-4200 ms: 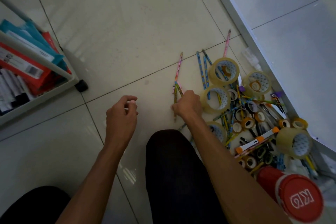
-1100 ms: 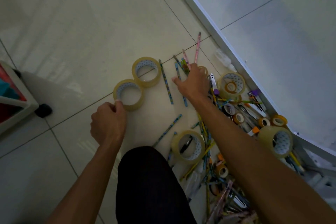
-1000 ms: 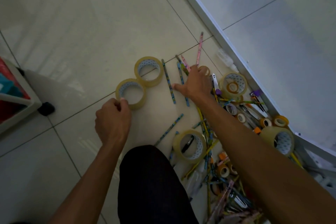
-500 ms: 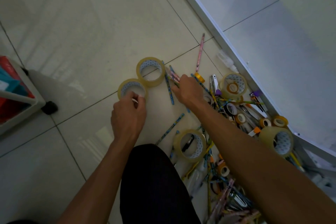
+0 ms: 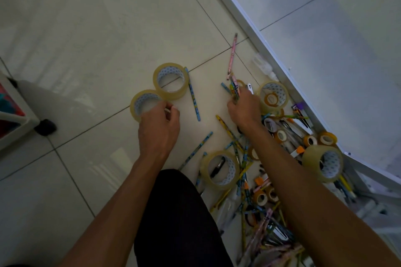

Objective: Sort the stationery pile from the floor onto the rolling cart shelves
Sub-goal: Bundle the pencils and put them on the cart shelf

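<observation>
You are looking down at a floor [image 5: 86, 28] of large pale glossy tiles with thin dark grout lines, dimly lit, with soft streaks of light reflected on the left. Along the right, a white skirting strip [image 5: 243, 17] runs diagonally from far to near, and behind it rises a pale tiled wall [image 5: 325, 28].

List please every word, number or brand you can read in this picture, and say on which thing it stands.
No text can be read in this picture.
Tape rolls, such as this one: the cores carry only a blue dot pattern, no letters.
Pencils, such as this blue one: printed patterns, too small and blurred to read.
Packets in the cart: mostly cut off by the frame edge, no lettering visible.
</observation>
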